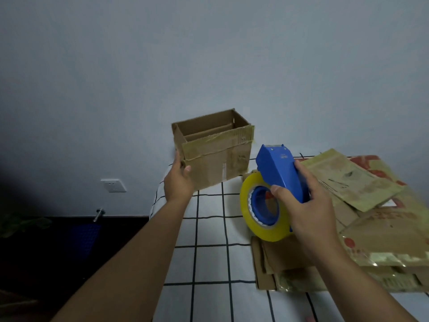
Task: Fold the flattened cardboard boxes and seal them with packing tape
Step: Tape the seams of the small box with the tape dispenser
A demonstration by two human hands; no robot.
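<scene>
The right hand (pixel 308 205) has its fingers and thumb curled round the handle of a blue tape dispenser (pixel 282 173), holding it in the air with its yellow roll of tape (pixel 262 210) hanging below and its cutting edge pointing up. The left hand (pixel 178 182) reaches forward, fingers fairly straight and thumb apart, cupped against the near left corner of an upright cardboard box (pixel 213 152).

That box stands at the far edge of a white bedsheet with black grid lines (pixel 209 228), against a pale wall. Its top is open, flaps not yet closed or taped. The dispenser is just right of the box and nearer the viewer. Further right of the box lies a stack of flattened boxes (pixel 362 228), still unfolded. So one box appears formed; top sealing and the whole stack likely remain.
</scene>
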